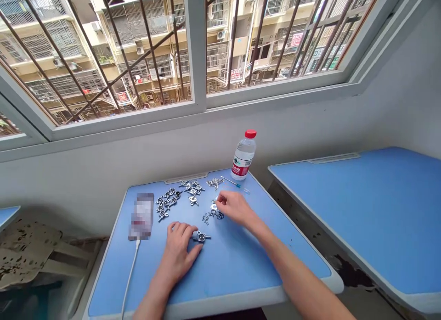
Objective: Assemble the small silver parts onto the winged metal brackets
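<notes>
My left hand (179, 247) rests on the blue table with thumb and fingers apart. Between thumb and index finger lies a small metal fitting (201, 237) with a dark round centre and a thin stem; whether the fingertips touch it, I cannot tell. My right hand (234, 207) is over the small parts, fingers pinched together, and what they hold is too small to make out. Just below those fingertips are a shiny metal plate (214, 207) and several black rings (217, 215). Tiny dark screw-like pieces (206, 218) lie to their left.
Similar fittings with dark centres (167, 201) and paler metal pieces (192, 188) are grouped behind my hands. Small silvery parts (215, 182), a pen (236, 184) and a water bottle (243, 155) stand or lie farther back. A phone (141, 216) with a white cable (131, 274) is left.
</notes>
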`<state>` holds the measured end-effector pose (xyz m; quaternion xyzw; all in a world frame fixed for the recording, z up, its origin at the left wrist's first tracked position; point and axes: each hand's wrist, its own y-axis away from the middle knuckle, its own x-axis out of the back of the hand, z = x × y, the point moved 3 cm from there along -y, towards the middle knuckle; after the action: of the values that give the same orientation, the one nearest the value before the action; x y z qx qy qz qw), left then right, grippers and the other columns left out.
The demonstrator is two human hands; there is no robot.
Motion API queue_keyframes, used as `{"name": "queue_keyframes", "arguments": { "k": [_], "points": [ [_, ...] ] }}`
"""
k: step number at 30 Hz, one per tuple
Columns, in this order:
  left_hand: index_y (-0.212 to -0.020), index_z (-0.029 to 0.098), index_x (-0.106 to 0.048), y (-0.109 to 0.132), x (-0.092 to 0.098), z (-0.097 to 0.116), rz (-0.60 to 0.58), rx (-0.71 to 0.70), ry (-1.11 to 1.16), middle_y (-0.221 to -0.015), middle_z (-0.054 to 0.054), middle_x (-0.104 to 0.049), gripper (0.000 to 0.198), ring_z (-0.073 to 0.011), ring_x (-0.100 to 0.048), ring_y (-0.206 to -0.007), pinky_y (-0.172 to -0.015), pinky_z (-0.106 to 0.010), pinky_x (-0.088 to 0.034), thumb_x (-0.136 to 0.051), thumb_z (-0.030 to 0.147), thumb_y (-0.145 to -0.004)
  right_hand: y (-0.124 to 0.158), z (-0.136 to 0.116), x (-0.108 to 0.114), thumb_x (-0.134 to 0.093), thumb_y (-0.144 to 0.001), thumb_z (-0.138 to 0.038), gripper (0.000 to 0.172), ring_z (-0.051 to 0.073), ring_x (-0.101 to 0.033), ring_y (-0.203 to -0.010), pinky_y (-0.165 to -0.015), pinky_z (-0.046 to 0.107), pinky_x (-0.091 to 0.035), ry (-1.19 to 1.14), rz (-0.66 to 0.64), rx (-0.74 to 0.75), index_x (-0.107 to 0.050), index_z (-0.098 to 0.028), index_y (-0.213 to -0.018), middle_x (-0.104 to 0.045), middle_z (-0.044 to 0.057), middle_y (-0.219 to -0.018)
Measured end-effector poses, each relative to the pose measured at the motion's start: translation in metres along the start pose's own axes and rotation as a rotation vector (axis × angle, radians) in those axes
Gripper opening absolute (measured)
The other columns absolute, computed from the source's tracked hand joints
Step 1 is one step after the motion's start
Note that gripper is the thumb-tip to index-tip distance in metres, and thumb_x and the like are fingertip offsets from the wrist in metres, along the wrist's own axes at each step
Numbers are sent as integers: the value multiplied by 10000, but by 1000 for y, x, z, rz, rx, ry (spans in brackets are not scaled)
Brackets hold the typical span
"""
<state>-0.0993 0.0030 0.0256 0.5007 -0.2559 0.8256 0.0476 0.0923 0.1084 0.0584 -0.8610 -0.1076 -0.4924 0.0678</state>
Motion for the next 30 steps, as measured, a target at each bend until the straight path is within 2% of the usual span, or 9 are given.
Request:
{"name": "queue_keyframes", "arguments": {
  "k": [2, 5, 10, 15, 19, 22, 25, 30],
  "points": [
    [-1105, 224, -566, -1, -1, 2, -13, -9, 3, -940, -38, -628, 280, -232, -578, -906, -915, -438, -412, -645, 188, -839, 20, -19, -7, -545, -801, -182, 103, 133, -571, -673, -581, 216, -332, -27, -73, 96, -617, -192, -728, -662, 4, -726],
    [-1063, 229, -581, -1, -4, 3, -32, -19, 1, -932, -25, -627, 237, -214, -576, -896, -925, -421, -406, -623, 156, -841, 41, -41, -20, -543, -776, -140, 102, 139, -560, -673, -585, 236, -294, 7, -194, 251, -614, -186, -720, -660, 12, -722],
    [-1023, 232, -587, -2, -11, 0, -49, -14, 0, -905, -19, -630, 208, -199, -569, -874, -910, -400, -406, -543, 106, -863, 50, -47, -35, -504, -829, -136, 135, 172, -590, -702, -562, 289, -209, 195, -301, 305, -614, -176, -762, -678, 60, -793],
    [-1010, 226, -586, -3, -13, 0, -69, -7, 29, -887, -19, -626, 189, -199, -550, -856, -916, -411, -397, -506, 104, -890, 50, -46, -42, -471, -866, -140, 162, 180, -600, -710, -561, 307, -189, 265, -291, 313, -629, -170, -848, -680, 79, -858],
    [-988, 217, -582, -4, -13, 2, -82, 6, 46, -881, -21, -617, 180, -203, -541, -852, -921, -418, -390, -492, 96, -890, 51, -48, -45, -474, -846, -116, 162, 181, -610, -724, -564, 308, -184, 262, -307, 314, -628, -165, -845, -686, 81, -863],
    [-969, 209, -582, -4, -13, 3, -78, 8, 44, -867, -21, -610, 159, -201, -535, -840, -914, -416, -391, -490, 103, -894, 51, -48, -43, -483, -839, -112, 156, 181, -615, -731, -565, 301, -193, 238, -329, 286, -627, -169, -820, -695, 78, -845],
    [-975, 206, -586, -4, -13, 2, -63, -2, 45, -861, -19, -608, 111, -198, -539, -840, -907, -409, -397, -511, 150, -916, 46, -43, -35, -511, -872, -181, 154, 182, -617, -724, -568, 285, -226, 156, -346, 250, -630, -184, -775, -700, 62, -789],
    [-990, 209, -588, -4, -12, 2, -60, -9, 45, -873, -24, -606, 85, -196, -555, -849, -901, -405, -407, -520, 193, -942, 37, -33, -20, -500, -921, -218, 198, 169, -602, -714, -605, 268, -289, 64, -210, 236, -622, -186, -768, -689, 44, -770]
  ]
}}
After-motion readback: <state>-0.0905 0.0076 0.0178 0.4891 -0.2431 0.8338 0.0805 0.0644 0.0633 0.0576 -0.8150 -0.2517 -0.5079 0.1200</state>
